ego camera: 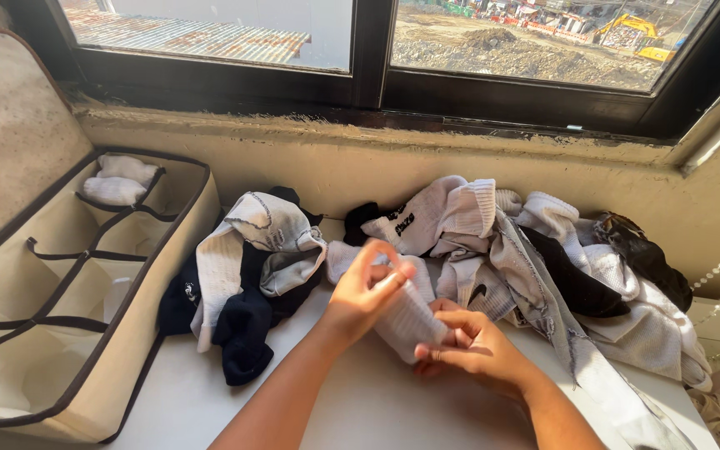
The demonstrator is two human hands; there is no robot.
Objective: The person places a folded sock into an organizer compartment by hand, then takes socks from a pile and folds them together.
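The left hand (366,292) and right hand (470,346), fingers closed, grip 1 rolled white sock (403,321) above a white table (360,400), between a dark-and-white sock pile (247,275), a bigger heap (543,267) and a compartmented beige organizer (139,325).

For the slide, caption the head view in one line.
Both hands, left hand and right hand, roll a white sock between a sock pile and a divided organizer.
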